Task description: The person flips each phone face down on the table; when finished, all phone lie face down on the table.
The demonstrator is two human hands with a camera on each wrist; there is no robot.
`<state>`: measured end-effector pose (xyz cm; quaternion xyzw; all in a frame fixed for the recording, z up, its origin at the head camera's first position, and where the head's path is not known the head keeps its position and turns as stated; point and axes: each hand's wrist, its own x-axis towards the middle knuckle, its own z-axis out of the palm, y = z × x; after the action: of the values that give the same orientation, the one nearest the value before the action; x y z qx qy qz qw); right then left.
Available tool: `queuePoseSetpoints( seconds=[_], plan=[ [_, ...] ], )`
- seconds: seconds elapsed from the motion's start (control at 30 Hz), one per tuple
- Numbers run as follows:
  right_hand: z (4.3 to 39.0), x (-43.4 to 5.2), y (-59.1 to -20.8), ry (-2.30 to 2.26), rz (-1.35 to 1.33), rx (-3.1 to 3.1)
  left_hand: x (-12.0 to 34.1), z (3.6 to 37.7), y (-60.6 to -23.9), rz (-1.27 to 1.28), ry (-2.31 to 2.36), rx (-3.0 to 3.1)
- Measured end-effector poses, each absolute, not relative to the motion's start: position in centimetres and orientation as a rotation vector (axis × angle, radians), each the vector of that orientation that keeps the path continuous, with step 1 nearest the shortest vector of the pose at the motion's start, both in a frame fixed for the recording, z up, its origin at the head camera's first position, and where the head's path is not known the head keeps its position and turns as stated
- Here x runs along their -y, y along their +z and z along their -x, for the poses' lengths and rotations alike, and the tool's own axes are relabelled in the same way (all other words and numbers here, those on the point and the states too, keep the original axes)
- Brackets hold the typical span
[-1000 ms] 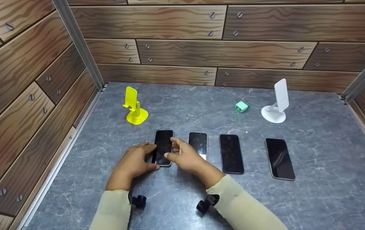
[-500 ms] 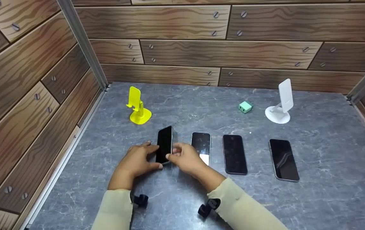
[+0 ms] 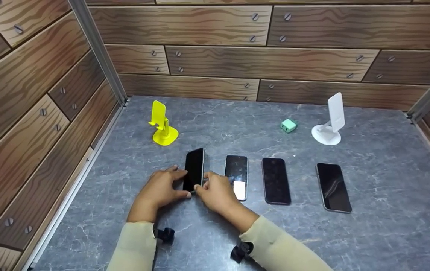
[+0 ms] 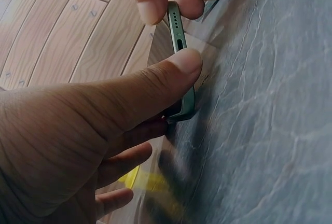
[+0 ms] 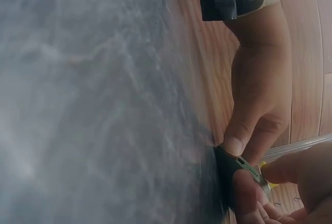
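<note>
A black-screened smartphone (image 3: 193, 169) is tilted on the table, its right side raised and its left side low. My right hand (image 3: 216, 192) pinches its lower right edge, with the thumb at the front and fingers behind. At the lower left, my left hand (image 3: 160, 188) holds the phone between thumb and fingers. In the left wrist view the left thumb presses on the phone's green bottom edge (image 4: 175, 21), beside the charging port. The right wrist view shows both hands meeting at that same edge (image 5: 252, 171). Most of the phone's back is hidden.
Three more phones lie flat to the right: one with a glare (image 3: 236, 173), a dark one (image 3: 276, 181) and a silver-edged one (image 3: 333, 187). Behind stand a yellow phone stand (image 3: 165, 135), a green charger plug (image 3: 288, 125) and a white phone stand (image 3: 327, 135).
The phone lay flat a second ago; its right side has since been lifted. My right hand has slid a little down its edge, while my left hand keeps its place.
</note>
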<state>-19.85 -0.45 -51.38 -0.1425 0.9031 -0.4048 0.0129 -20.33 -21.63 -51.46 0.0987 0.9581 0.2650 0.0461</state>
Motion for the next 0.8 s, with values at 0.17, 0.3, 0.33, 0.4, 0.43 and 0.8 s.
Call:
queuePoseSetpoints(
  seconds=[0.17, 0.3, 0.33, 0.4, 0.43, 0.8],
  plan=[
    [19.9, 0.8, -51.6, -1.29, 0.394, -2.839, 21.6, 20.4, -51.5, -0.298, 0.807, -2.922],
    [19.9, 0.9, -51.7, -1.335, 0.339, -2.815, 21.7, 20.4, -51.3, -0.312, 0.797, -2.9],
    [19.9, 1.0, -51.7, -1.342, 0.336, -2.816, 21.7, 20.4, -51.1, -0.312, 0.799, -2.887],
    [19.8, 1.0, -51.7, -1.353, 0.331, -2.825, 21.7, 20.5, -50.8, -0.317, 0.816, -2.86],
    [19.8, 1.1, -51.7, -1.353, 0.331, -2.833, 21.6, 20.5, -50.6, -0.32, 0.832, -2.85],
    [18.6, 2.2, -51.5, -1.259, 0.542, -3.069, 18.1, 22.4, -46.7, -0.022, 0.814, -3.257]
  ],
)
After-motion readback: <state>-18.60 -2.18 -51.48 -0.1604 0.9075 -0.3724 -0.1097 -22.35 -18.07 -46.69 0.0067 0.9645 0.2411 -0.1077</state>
